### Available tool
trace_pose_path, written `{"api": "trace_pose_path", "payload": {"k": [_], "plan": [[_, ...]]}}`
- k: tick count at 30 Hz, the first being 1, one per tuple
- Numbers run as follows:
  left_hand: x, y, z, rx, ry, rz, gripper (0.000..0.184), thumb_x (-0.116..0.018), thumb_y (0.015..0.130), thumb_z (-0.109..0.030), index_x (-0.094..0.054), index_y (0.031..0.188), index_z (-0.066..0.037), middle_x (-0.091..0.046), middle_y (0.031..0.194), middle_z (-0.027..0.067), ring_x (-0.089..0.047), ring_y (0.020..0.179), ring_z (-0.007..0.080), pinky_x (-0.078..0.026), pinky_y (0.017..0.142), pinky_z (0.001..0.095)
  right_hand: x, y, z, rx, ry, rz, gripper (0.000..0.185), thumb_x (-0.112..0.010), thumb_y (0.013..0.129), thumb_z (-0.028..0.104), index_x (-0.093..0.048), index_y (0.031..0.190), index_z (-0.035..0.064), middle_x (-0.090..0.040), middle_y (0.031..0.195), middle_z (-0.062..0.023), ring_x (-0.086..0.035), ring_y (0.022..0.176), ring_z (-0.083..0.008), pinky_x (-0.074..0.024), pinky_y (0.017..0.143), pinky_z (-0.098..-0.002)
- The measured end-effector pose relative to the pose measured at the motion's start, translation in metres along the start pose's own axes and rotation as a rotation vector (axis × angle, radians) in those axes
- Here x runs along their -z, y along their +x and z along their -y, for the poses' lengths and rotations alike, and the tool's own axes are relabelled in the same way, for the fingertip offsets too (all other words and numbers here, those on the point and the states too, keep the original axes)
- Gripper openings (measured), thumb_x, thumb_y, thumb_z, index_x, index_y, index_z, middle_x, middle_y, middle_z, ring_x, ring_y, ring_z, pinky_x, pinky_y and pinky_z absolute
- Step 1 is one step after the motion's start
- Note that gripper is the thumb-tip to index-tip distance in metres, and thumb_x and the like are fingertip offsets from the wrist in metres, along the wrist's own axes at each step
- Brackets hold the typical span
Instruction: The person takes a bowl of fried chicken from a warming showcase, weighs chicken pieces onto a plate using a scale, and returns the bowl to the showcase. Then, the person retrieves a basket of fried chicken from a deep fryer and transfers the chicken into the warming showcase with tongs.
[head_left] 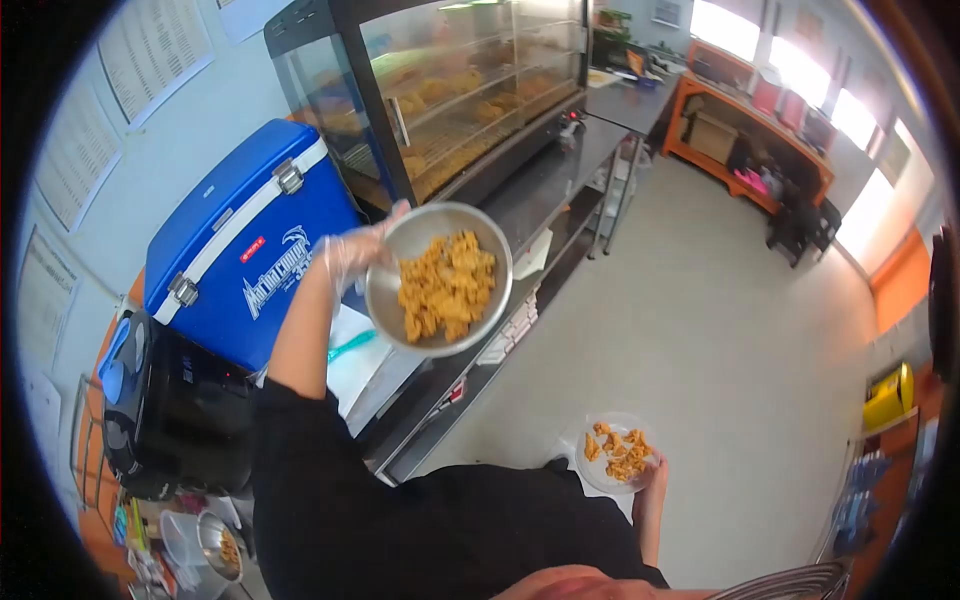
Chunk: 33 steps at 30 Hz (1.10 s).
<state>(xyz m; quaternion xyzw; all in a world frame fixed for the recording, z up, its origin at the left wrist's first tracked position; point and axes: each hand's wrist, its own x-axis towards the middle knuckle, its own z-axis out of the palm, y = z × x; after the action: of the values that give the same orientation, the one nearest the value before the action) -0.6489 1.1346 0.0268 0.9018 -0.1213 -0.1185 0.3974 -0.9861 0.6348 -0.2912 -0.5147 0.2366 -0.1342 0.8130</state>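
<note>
My left hand [357,255], in a clear plastic glove, grips the rim of a round metal bowl [385,318]. Golden fried chicken pieces [448,285] fill much of the bowl, which is tilted toward me. Lower down on my right side, my right hand [651,482] holds a clear round plastic plate or lid [592,476] by its edge. Several smaller fried pieces [628,466] lie on it. The fingers under the plate are partly hidden. Beyond the bowl stands a glass food warmer [470,100] with fried food on its racks.
A blue cooler box [240,250] and a black appliance [190,405] stand to the left. A teal-handled utensil [350,346] lies on white paper. Another metal bowl [212,530] with food sits lower left. Right of the steel counter [520,190] is grey floor [700,330]; an orange shelf unit [735,185] stands beyond.
</note>
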Motion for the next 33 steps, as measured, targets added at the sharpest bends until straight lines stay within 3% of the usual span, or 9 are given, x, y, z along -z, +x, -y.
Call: {"api": "trace_pose_path", "payload": {"k": [3, 7, 10, 13, 15, 21, 23, 27, 33], "plan": [[0.036, 0.041, -0.053, 0.246, -0.128, -0.254, 0.103, -0.053, 0.061, 0.006, -0.025, 0.155, -0.028, -0.038, 0.15, 0.001, -0.041, 0.128, 0.0203, -0.031, 0.106, 0.0279, 0.007, 0.089, 0.042, -0.047, -0.055, 0.026, 0.045, -0.043, 0.091, 0.026, -0.041, 0.131, 0.0047, -0.055, 0.122, -0.0148, -0.058, 0.113, -0.0245, -0.0496, 0.092, -0.0364], [0.048, 0.063, -0.085, 0.273, -0.306, -0.377, 0.102, -0.055, 0.063, 0.004, -0.026, 0.155, -0.029, -0.043, 0.145, 0.0009, -0.045, 0.12, 0.0186, -0.036, 0.1, 0.0265, -0.007, 0.2, 0.094, -0.049, -0.135, 0.112, 0.044, -0.04, 0.089, 0.021, -0.041, 0.13, 0.0044, -0.057, 0.122, -0.0167, -0.061, 0.108, -0.0258, -0.0516, 0.088, -0.0363], [0.056, 0.085, -0.072, 0.216, -0.301, -0.374, 0.099, -0.056, 0.064, 0.001, -0.028, 0.154, -0.029, -0.048, 0.138, 0.0016, -0.047, 0.116, 0.0172, -0.038, 0.097, 0.0254, -0.042, 0.274, 0.13, -0.056, -0.219, 0.225, 0.043, -0.042, 0.088, 0.019, -0.044, 0.127, 0.0035, -0.058, 0.117, -0.0163, -0.06, 0.107, -0.0254, -0.051, 0.089, -0.0372], [0.051, 0.1, -0.094, 0.374, -0.172, -0.392, 0.097, -0.057, 0.063, 0.001, -0.031, 0.153, -0.027, -0.053, 0.131, 0.0027, -0.049, 0.111, 0.0165, -0.04, 0.095, 0.0251, -0.079, 0.356, 0.144, -0.074, -0.239, 0.331, 0.043, -0.039, 0.091, 0.023, -0.041, 0.13, 0.0053, -0.056, 0.12, -0.0163, -0.06, 0.11, -0.0275, -0.0518, 0.09, -0.0393], [0.047, 0.097, -0.101, 0.403, -0.189, -0.418, 0.1, -0.058, 0.063, -0.003, -0.024, 0.155, -0.022, -0.052, 0.13, 0.0103, -0.05, 0.108, 0.0189, -0.043, 0.091, 0.0276, -0.114, 0.385, 0.152, -0.095, -0.216, 0.378, 0.043, -0.041, 0.09, 0.022, -0.043, 0.129, 0.0047, -0.057, 0.118, -0.0158, -0.059, 0.11, -0.0259, -0.0504, 0.09, -0.0383], [0.042, 0.191, -0.135, 0.416, -0.354, -0.45, 0.085, -0.056, 0.07, -0.01, -0.036, 0.15, -0.026, -0.063, 0.105, 0.0129, -0.06, 0.09, 0.0218, -0.049, 0.084, 0.0361, -0.203, 0.506, 0.171, -0.13, -0.274, 0.525, 0.042, -0.04, 0.089, 0.02, -0.044, 0.127, 0.0041, -0.057, 0.117, -0.0146, -0.058, 0.109, -0.0244, -0.0495, 0.091, -0.0369], [0.044, 0.221, -0.143, 0.297, -0.327, -0.399, 0.074, -0.057, 0.07, -0.01, -0.047, 0.142, -0.018, -0.065, 0.1, 0.0121, -0.06, 0.09, 0.021, -0.049, 0.08, 0.0359, -0.227, 0.546, 0.171, -0.144, -0.303, 0.638, 0.049, -0.042, 0.091, 0.028, -0.039, 0.133, 0.0024, -0.053, 0.124, -0.0162, -0.054, 0.118, -0.0281, -0.0455, 0.099, -0.0401], [0.059, 0.244, -0.18, 0.442, -0.329, -0.42, 0.079, -0.059, 0.061, -0.01, -0.05, 0.14, -0.012, -0.062, 0.114, 0.0145, -0.059, 0.1, 0.0272, -0.047, 0.092, 0.0353, -0.27, 0.609, 0.176, -0.203, -0.264, 0.718, 0.048, -0.041, 0.093, 0.03, -0.039, 0.133, 0.0028, -0.053, 0.123, -0.0153, -0.055, 0.116, -0.0274, -0.0453, 0.099, -0.0394], [0.099, 0.166, -0.211, 0.499, -0.043, -1.056, 0.049, -0.063, 0.067, -0.011, -0.064, 0.115, -0.004, -0.067, 0.101, 0.0101, -0.063, 0.09, 0.0245, -0.05, 0.083, 0.0358, -0.323, 0.706, 0.17, -0.224, -0.257, 0.833, 0.041, -0.04, 0.094, 0.027, -0.043, 0.128, 0.0037, -0.057, 0.114, -0.0137, -0.058, 0.108, -0.0238, -0.0508, 0.088, -0.0364]]}}
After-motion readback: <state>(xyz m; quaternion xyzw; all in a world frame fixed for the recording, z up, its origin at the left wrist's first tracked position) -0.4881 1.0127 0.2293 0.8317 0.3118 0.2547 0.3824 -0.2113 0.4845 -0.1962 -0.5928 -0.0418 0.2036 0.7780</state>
